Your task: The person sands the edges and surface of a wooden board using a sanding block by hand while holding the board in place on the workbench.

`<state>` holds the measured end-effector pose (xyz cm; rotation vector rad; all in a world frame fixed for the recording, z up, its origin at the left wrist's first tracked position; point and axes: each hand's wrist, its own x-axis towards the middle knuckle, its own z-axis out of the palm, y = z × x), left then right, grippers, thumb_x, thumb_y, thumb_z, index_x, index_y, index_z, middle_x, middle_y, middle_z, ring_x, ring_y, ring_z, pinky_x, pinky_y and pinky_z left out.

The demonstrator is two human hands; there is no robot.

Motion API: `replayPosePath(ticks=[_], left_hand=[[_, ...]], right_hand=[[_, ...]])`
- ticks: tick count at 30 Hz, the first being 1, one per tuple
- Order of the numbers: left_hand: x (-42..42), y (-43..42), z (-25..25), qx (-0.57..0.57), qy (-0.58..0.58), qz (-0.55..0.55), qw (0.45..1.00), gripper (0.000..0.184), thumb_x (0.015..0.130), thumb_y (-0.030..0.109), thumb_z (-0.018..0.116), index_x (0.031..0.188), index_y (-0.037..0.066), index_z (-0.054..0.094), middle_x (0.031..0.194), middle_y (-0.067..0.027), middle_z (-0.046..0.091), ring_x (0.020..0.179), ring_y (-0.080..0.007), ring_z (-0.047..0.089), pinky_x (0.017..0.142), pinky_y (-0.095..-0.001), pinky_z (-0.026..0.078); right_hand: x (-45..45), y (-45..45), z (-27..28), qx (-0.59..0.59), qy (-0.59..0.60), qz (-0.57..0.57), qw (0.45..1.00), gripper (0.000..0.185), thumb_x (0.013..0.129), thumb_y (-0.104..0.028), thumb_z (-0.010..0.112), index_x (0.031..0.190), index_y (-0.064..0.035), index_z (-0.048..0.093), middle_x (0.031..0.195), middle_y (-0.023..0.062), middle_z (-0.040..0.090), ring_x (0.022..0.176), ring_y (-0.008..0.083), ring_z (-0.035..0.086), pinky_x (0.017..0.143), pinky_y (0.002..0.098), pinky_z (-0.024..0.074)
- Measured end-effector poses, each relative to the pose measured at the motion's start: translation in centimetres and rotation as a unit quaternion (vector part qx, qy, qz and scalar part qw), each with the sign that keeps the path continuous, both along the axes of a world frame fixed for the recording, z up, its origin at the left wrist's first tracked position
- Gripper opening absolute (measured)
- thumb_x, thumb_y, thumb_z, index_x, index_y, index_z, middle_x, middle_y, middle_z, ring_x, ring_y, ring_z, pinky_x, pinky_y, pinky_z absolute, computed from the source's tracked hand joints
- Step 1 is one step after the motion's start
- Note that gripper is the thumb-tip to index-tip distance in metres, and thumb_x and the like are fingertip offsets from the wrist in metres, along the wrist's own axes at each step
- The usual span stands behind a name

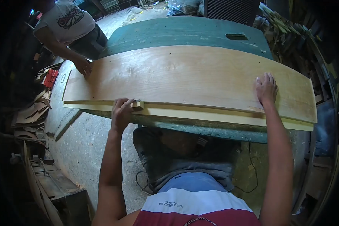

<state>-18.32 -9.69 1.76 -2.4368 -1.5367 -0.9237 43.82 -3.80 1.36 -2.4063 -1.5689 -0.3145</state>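
Observation:
A long, light-brown wooden panel [177,77] lies flat in front of me, with a pale yellowish board [207,113] showing along its near edge. My left hand [121,112] is closed on a small wooden block [138,105] at that near edge, left of the middle. Toward the panel's right end, my right hand [266,90] rests flat on its top face, fingers stretched out and holding nothing. At the far left, a co-worker's hand [83,67] touches the panel's end.
Beneath the panel stands a green worktable [184,32], with a small dark flat piece [236,36] on it. A co-worker [67,22] stands at the far left. Scrap wood [32,115] lies at left; wood strips [282,24] pile up at right. A cable [256,177] trails below.

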Motion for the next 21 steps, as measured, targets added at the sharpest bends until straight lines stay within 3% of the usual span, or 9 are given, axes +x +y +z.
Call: replayPosePath(ticks=[4, 8, 10, 16, 20, 21], left_hand=[[6.8, -2.0, -0.3, 0.010, -0.027, -0.056, 0.998, 0.049, 0.072, 0.005, 0.082, 0.119, 0.011, 0.076, 0.107, -0.0091, 0.070, 0.102, -0.0314, 0.066, 0.092, -0.0450, 0.053], [14.8, -3.0, -0.5, 0.016, 0.008, -0.095, 0.995, 0.038, 0.083, 0.007, 0.071, 0.118, 0.019, 0.077, 0.109, -0.0067, 0.070, 0.106, -0.0288, 0.066, 0.102, -0.0466, 0.050], [13.2, -3.4, 0.0, 0.034, 0.053, -0.091, 0.994, 0.037, 0.083, 0.007, 0.071, 0.117, 0.020, 0.077, 0.108, -0.0061, 0.070, 0.107, -0.0284, 0.067, 0.106, -0.0472, 0.048], [-5.3, -1.6, -1.7, 0.072, 0.017, 0.161, 0.984, 0.026, 0.087, 0.016, 0.071, 0.111, 0.020, 0.079, 0.105, -0.0087, 0.071, 0.101, -0.0287, 0.068, 0.091, -0.0468, 0.053], [3.9, -2.3, -3.6, 0.083, -0.065, 0.053, 0.993, 0.029, 0.084, 0.009, 0.069, 0.107, 0.022, 0.081, 0.107, -0.0069, 0.071, 0.105, -0.0281, 0.067, 0.098, -0.0473, 0.051], [6.2, -2.9, -1.7, 0.088, -0.018, -0.012, 0.996, 0.032, 0.083, 0.006, 0.068, 0.107, 0.023, 0.081, 0.108, -0.0050, 0.071, 0.106, -0.0275, 0.067, 0.102, -0.0462, 0.050]], right_hand=[[0.5, 0.3, -0.7, 0.007, -0.022, 0.003, 1.000, 0.060, 0.101, -0.047, 0.057, 0.147, -0.0079, 0.056, 0.158, 0.0159, 0.049, 0.149, 0.0326, 0.042, 0.121, 0.0542, 0.0333], [1.7, 0.3, -1.3, 0.006, -0.022, 0.023, 0.999, 0.061, 0.102, -0.048, 0.056, 0.148, -0.0079, 0.056, 0.159, 0.0160, 0.049, 0.149, 0.0332, 0.042, 0.121, 0.0536, 0.0334], [2.5, 0.6, -1.7, 0.009, -0.009, 0.037, 0.999, 0.062, 0.102, -0.049, 0.055, 0.149, -0.0078, 0.055, 0.158, 0.0160, 0.049, 0.149, 0.0337, 0.042, 0.121, 0.0529, 0.0336], [2.3, 0.9, -1.7, -0.014, -0.037, 0.024, 0.999, 0.063, 0.102, -0.050, 0.055, 0.149, -0.0087, 0.055, 0.158, 0.0160, 0.050, 0.148, 0.0346, 0.044, 0.121, 0.0521, 0.0346], [3.0, 1.2, -2.2, -0.011, -0.038, 0.024, 0.999, 0.061, 0.102, -0.049, 0.054, 0.149, -0.0092, 0.054, 0.158, 0.0161, 0.050, 0.146, 0.0357, 0.044, 0.120, 0.0523, 0.0347], [3.2, 1.1, -2.4, -0.004, -0.041, 0.033, 0.999, 0.061, 0.102, -0.049, 0.054, 0.149, -0.0092, 0.054, 0.158, 0.0161, 0.050, 0.146, 0.0357, 0.044, 0.120, 0.0523, 0.0347]])
